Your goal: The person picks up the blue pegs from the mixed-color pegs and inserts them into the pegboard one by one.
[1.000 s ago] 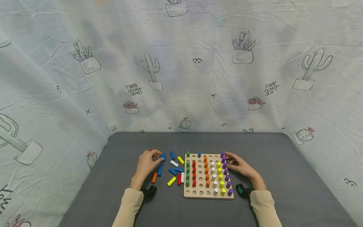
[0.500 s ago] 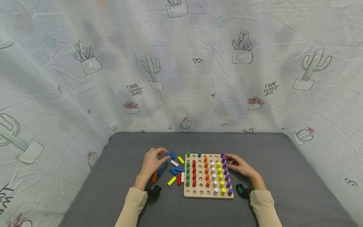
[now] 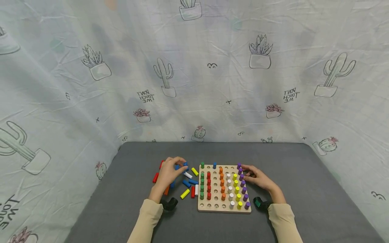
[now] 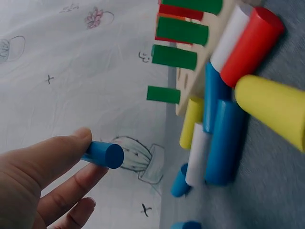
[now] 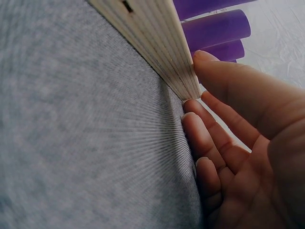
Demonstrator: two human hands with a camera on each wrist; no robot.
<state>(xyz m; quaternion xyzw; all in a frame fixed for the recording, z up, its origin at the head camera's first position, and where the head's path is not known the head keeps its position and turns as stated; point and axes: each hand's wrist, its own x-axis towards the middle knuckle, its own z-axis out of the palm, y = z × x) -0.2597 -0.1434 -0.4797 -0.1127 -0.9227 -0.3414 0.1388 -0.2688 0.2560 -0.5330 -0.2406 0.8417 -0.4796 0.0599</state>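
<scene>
My left hand is raised over the loose pegs left of the pegboard. Thumb and fingers pinch a blue peg, its round end pointing outward in the left wrist view. The wooden pegboard lies flat, with columns of green, red, orange, white, yellow and purple pegs standing in its holes. One blue peg stands in the far row, above a column of bare holes. At the board's right edge, my right hand grips the rim beside the purple pegs, thumb on top and the other fingers curled low against it.
Between my left hand and the board lie several loose pegs, including a yellow peg, a red peg and a white peg. Red pegs lie left of the left hand. A printed cloth hangs behind the grey table.
My left hand has moved right, nearer the board, carrying the blue peg up from the loose pegs. Red pegs behind it have come into view. The right hand stays at the board's edge.
</scene>
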